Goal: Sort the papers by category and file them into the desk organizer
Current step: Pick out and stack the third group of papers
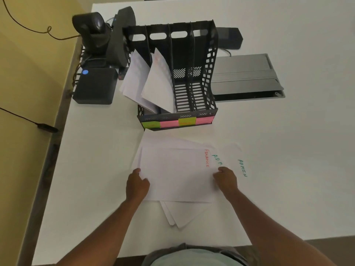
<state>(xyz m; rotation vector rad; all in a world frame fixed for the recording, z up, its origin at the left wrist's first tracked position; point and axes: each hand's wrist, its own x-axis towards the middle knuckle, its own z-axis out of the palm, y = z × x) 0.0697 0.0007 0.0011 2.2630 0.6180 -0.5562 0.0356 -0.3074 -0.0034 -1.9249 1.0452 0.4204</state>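
White tabletop (pixel 269 150) beside a yellow wall (pixel 28 64); both hands, left hand (pixel 137 184) and right hand (pixel 225 179), pinch the white "FINANCE" sheet (pixel 178 175) atop loose papers before the black four-slot desk organizer (pixel 192 83).

Seen from the pile of loose papers (pixel 176 169), the black desk organizer (pixel 207 73) stands at twelve o'clock, just beyond the pile's far edge. Its two left slots are blocked by leaning sheets (pixel 153 81); the two right slots (pixel 190 93) stand open from above and from the front. At ten to eleven o'clock a black box (pixel 96 85) and a camera on its stand (pixel 94 29) crowd the table's left rim. At one o'clock a grey cable hatch (pixel 247 73) lies flush. From two to four o'clock the white table (pixel 297 150) lies bare, giving wide passage.
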